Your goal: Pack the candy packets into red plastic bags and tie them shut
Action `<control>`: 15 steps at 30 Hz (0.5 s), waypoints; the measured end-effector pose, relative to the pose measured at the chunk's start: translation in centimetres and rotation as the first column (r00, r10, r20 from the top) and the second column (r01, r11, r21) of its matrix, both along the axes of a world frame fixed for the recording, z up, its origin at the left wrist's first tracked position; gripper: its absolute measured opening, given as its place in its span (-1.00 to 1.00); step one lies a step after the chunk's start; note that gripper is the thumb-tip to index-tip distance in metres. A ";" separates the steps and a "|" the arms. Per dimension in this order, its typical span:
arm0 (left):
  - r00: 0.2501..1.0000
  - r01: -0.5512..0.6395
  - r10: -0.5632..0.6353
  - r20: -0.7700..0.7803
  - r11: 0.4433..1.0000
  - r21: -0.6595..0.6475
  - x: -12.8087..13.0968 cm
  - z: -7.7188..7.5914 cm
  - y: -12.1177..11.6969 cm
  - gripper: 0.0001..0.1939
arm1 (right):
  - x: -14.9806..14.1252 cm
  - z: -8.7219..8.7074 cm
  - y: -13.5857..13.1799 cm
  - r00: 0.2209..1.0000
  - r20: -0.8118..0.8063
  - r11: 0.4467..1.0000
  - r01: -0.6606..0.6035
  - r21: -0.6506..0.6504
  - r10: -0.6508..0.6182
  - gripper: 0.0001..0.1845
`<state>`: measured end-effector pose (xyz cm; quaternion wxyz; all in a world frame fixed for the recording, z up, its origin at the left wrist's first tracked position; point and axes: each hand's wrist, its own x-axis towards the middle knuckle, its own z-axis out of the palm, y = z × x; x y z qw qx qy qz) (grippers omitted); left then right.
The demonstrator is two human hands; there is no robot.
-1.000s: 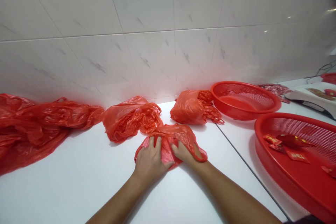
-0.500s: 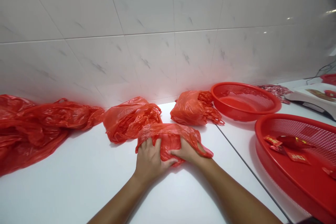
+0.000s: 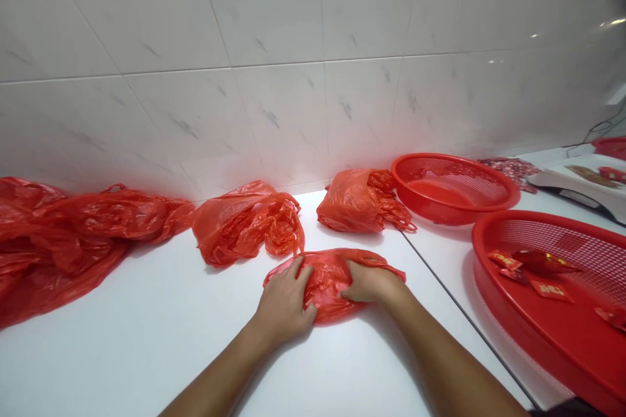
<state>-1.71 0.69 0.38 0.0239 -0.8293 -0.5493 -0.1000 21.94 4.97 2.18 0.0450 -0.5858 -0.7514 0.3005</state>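
A thin red plastic bag [image 3: 328, 280] lies low and crumpled on the white table between my hands, its handle loops spread at the back. My left hand [image 3: 286, 300] grips its left side, the fingers bent over the film and the thumb toward the middle. At the right side, my right hand [image 3: 369, 283] reaches under the bag's edge and holds it, with its fingertips partly covered by the film. Just behind sits another crumpled red bag [image 3: 235, 228]. A fuller red bag [image 3: 352, 202] rests behind to the right.
On the left lies a large heap of red plastic bags [image 3: 98, 221]. To the right stand a red plastic basket [image 3: 454, 215] and a nearer, larger one [image 3: 508, 313] with several red wrapped packets. A white scale [image 3: 577, 176] is at far right, and a tiled wall [image 3: 274, 117] runs behind.
The bag between my hands has been pressed lower and flatter, its raised back edge now down. My hands have moved slightly apart, the right one shifting right.
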 end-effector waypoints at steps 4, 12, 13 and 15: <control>0.999 -0.015 0.011 -0.035 0.992 -0.126 -0.4 -0.3 0.5 -0.15 | -0.1 0.9 -0.2 0.983 0.017 0.973 -0.178 -0.150 0.182 -0.08; 0.997 -0.072 0.071 -0.014 0.993 -0.096 -1.7 -0.2 1.6 -0.13 | -0.6 1.0 -1.3 0.980 -0.021 0.979 -0.198 -0.050 0.197 -0.15; 0.998 -0.066 0.066 -0.005 0.994 -0.084 -1.9 -0.3 1.6 -0.13 | -0.7 1.0 -1.4 0.976 -0.048 0.978 -0.211 0.000 0.211 -0.21; 0.998 -0.054 0.055 0.008 0.996 -0.069 -2.2 -0.6 1.7 -0.13 | -0.9 1.2 -1.7 0.954 -0.123 0.957 -0.259 0.131 0.275 -0.41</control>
